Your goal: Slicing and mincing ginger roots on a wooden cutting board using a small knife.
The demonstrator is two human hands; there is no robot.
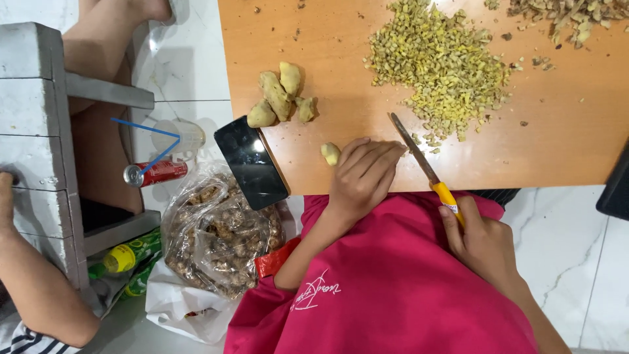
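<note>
Orange wood fills the far half of the view: a low bench [314, 157] that I lean over in a pink top. My left hand [363, 177] lies palm down at the near edge, fingers curled together as if pinning something to the wood for cutting; whatever is under them is hidden, so I cannot tell what it has hold of. My right hand [481, 239] is wrapped closed around the yellow handle of a knife [422, 164], its thin blade slanting away from me to the far left, just beside my left fingertips. One small peeled ginger piece [331, 153] sits just left of that hand, within easy reach. Farther off on the left rests a cluster of whole ginger roots [280, 97], kept apart from the large heap of chopped ginger [442, 62] to the far right of the blade. A dark phone [251, 162] overhangs the bench's left corner. On the white floor to the left are a clear bag of unpeeled roots [216, 229], a red can [156, 174] and a cup with a blue straw [177, 137]. Another person's arm [36, 295] shows at the near left.
</note>
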